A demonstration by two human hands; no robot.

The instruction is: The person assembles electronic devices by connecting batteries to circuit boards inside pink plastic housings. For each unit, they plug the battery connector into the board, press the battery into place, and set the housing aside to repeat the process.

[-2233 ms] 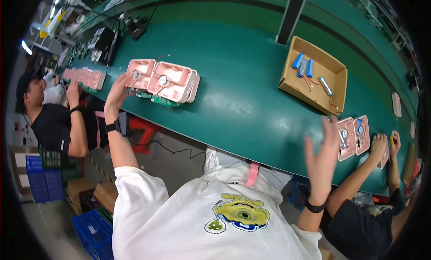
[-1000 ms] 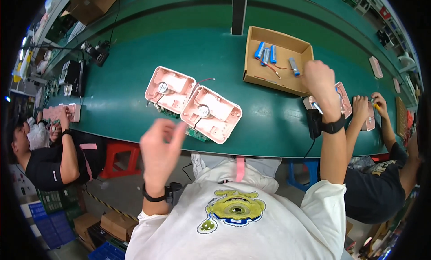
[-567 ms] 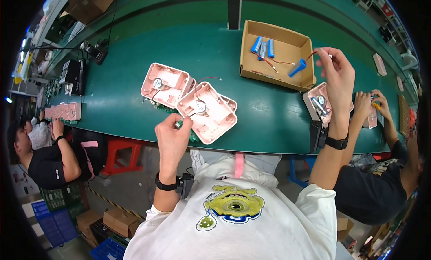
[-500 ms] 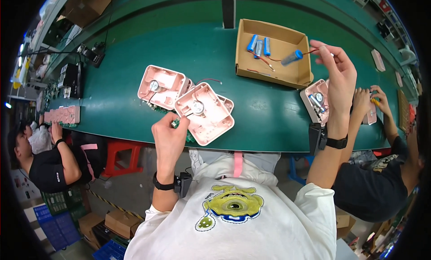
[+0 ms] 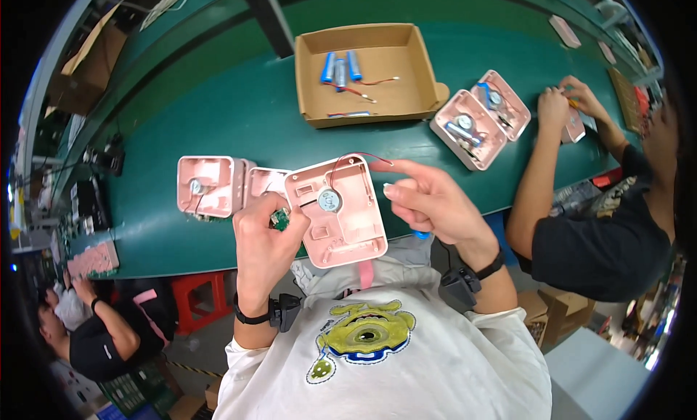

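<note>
My left hand (image 5: 263,235) is closed on the left edge of a pink plastic housing (image 5: 356,235), tilted up with its open inside in view. A round speaker (image 5: 329,200) sits inside it, and a thin red-black wire rises over its upper rim. A small green circuit board (image 5: 279,218) shows at the left fingers. Just right of the housing is my right hand (image 5: 446,206), its fingers curled round a blue cylindrical battery (image 5: 421,235) that is mostly hidden. The index finger reaches toward the housing's upper right corner.
An open cardboard box (image 5: 403,115) with several blue wired batteries stands ahead. More pink housings lie at left (image 5: 210,206) and right (image 5: 475,158). At the far right a co-worker's hands (image 5: 563,104) handle a pink part. Another person sits at the far left.
My right hand has come down from beside the cardboard box to the housing, bringing the battery. My left hand has raised the housing off the stack. The view has turned to the right.
</note>
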